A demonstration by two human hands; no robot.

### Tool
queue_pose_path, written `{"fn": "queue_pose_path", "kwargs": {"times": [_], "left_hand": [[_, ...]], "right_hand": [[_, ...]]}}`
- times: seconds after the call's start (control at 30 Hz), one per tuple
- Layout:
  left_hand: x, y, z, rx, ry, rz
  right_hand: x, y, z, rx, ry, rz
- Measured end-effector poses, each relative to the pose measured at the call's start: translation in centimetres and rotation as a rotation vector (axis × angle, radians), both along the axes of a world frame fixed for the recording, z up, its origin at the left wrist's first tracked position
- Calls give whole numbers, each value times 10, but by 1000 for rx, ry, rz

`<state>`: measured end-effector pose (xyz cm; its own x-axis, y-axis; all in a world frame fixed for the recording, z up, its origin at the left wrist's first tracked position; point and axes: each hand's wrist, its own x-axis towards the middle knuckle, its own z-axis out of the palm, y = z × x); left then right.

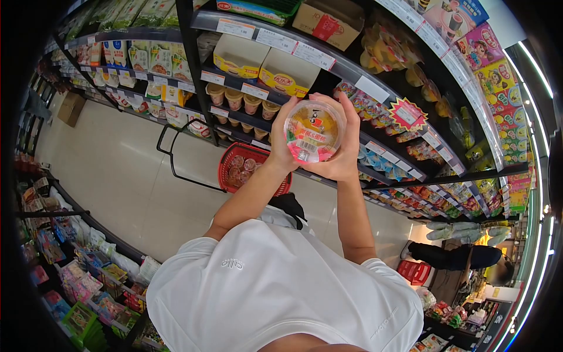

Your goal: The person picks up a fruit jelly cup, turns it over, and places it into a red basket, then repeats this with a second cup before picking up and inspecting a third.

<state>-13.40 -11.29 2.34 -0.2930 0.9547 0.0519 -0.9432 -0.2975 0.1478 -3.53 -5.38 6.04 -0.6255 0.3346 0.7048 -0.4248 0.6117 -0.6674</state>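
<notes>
A shop, seen from above in fisheye view — shelves (267, 36) packed with packaged goods and edged with price labels (275, 40); a red shopping basket (224, 170) stands on the pale, glossy floor (117, 146); bright ceiling strip lights (536, 73).

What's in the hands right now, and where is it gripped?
A round packaged cup, held by opposite sides between the left hand and the right hand.

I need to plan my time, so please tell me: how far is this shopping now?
Looks done: several packs are in the red basket.
In hand: one labelled cup, between left hand and right hand.
Left: probably basketing this cup, if wanted; whether more are needed, I cannot tell.
</notes>
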Motion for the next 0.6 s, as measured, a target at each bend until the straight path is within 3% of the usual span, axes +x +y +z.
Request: {"fn": "queue_pose_path", "kwargs": {"times": [0.47,0.6], "left_hand": [[-3,1,-4,-2,-17,1],[-4,0,-3,26,-16,-21]], "right_hand": [[-1,-4,0,-23,-34,-38],[0,-3,1,76,-100,-71]]}}
